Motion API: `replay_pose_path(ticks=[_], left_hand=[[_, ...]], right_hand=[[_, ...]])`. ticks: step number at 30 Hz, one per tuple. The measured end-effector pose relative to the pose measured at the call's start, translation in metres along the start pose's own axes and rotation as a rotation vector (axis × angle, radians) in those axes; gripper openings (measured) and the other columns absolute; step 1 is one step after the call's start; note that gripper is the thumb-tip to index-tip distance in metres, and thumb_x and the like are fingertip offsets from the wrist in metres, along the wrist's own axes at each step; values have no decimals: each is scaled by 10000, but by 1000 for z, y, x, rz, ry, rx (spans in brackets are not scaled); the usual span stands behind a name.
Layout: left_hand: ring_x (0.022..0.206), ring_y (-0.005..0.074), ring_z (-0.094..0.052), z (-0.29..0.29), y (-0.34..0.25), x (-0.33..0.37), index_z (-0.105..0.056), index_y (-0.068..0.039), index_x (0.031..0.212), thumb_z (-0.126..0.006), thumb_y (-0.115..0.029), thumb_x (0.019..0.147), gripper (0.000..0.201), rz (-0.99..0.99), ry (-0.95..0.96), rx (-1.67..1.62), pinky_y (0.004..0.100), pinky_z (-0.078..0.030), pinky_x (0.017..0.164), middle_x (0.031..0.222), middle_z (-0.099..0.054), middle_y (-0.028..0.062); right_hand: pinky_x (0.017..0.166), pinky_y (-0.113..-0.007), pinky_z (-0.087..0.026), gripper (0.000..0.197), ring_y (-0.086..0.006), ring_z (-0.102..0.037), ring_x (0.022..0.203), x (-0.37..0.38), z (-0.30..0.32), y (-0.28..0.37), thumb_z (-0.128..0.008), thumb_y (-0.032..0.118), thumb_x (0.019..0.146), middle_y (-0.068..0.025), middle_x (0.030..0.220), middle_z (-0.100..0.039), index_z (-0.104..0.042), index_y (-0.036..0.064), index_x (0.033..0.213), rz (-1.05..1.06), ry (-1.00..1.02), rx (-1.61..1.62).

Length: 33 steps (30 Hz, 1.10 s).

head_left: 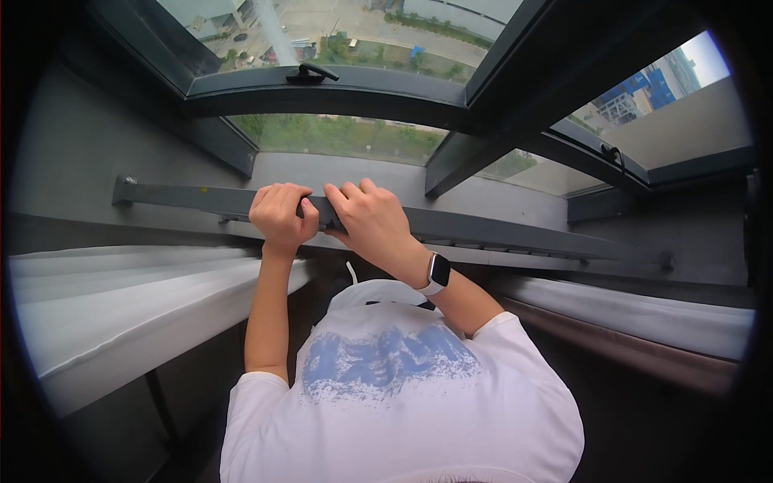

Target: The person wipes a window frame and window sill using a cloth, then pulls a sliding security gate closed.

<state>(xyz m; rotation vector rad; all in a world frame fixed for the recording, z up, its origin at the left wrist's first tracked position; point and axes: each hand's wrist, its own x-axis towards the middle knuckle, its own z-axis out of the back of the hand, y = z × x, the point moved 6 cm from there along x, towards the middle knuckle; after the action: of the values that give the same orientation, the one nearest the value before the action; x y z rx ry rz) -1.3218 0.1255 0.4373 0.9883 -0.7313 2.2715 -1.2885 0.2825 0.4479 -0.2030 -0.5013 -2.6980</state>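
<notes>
A dark grey metal railing (515, 236) runs across in front of me, below the window. My left hand (283, 216) is closed at its middle, fingers curled over the top bar and thumb toward the right. Just beside it, my right hand (372, 221) lies over the same bar with its fingers bent round it. Between the two hands a small dark patch shows; whether it is part of the rail or a separate thing, I cannot tell. A watch (437, 271) with a white strap sits on my right wrist.
Beyond the railing stands a dark-framed window (378, 95) with a black handle (312, 73); another handle (613, 155) is on the right pane. White curtains (137, 302) hang at the left, with a white curtain (636, 312) and brown cloth (612, 332) at the right.
</notes>
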Motion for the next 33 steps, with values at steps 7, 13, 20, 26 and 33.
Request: replay_pose_path(ticks=[7,13,20,26,33], left_hand=[[644,288,-673,0,4,-5,-740,-85,802,-619,-119,780,128,13,29,-5,392,-541,690,715,-694,67],[642,266,-676,-1,6,-5,-729,-96,773,-629,-153,760,117,15,17,9,374,-536,683,709,-700,50],[654,287,-683,-6,2,-4,-744,-79,788,-600,-137,769,156,-14,-6,11,380,-549,707,717,-704,67],[689,298,-700,-3,1,-3,-761,-70,816,-605,-107,785,163,-6,53,19,393,-547,730,752,-726,76],[666,272,-693,-4,0,0,-754,-82,803,-611,-94,782,145,-25,49,15,375,-540,708,738,-718,62]], right_hand=[[794,-443,-589,467,-329,-703,935,-49,37,-63,-931,380,852,-105,957,-732,-692,72,1108,-25,100,88],[791,-461,-583,475,-355,-701,896,-120,88,-122,-969,356,787,-108,940,-742,-720,56,1058,-155,-84,88],[768,-401,-582,531,-280,-689,883,-80,51,-75,-988,414,736,-74,913,-726,-716,66,1031,-51,-125,-42],[774,-426,-582,541,-291,-675,892,-14,4,-18,-970,438,765,-70,917,-699,-675,68,1026,-27,-39,5],[799,-447,-582,480,-328,-712,897,-57,41,-72,-955,422,801,-92,897,-720,-682,89,1013,-75,4,161]])
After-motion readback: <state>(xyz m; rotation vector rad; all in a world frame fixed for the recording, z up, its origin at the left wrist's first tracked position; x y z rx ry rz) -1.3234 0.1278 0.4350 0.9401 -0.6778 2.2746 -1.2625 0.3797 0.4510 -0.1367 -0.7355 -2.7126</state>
